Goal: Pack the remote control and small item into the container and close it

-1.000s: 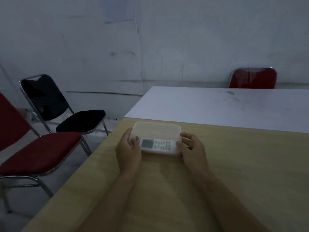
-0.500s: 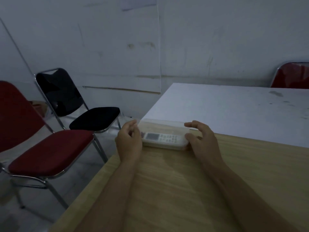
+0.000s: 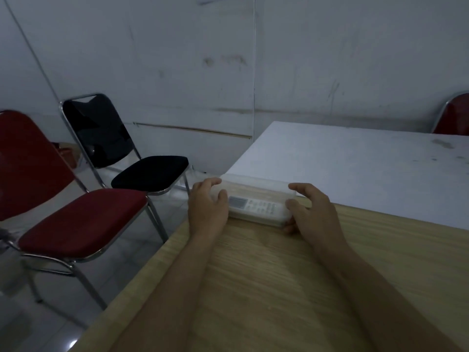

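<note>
A translucent plastic container with its lid on rests at the far left corner of the wooden table. Through its front wall I see the white remote control lying flat, display to the left. No small item can be made out inside. My left hand wraps around the container's left end, with its fingers curled over the lid. My right hand clasps the right end, index finger over the top corner and thumb against the side.
A white table adjoins the wooden one just behind the container. Left of the table stand a red chair and a black chair. Another red chair back shows at the far right, near the wall.
My view has swung left and dropped lower, so the container shows more from the side. It now sits nearer the table's left corner. Both hands stay on its ends.
</note>
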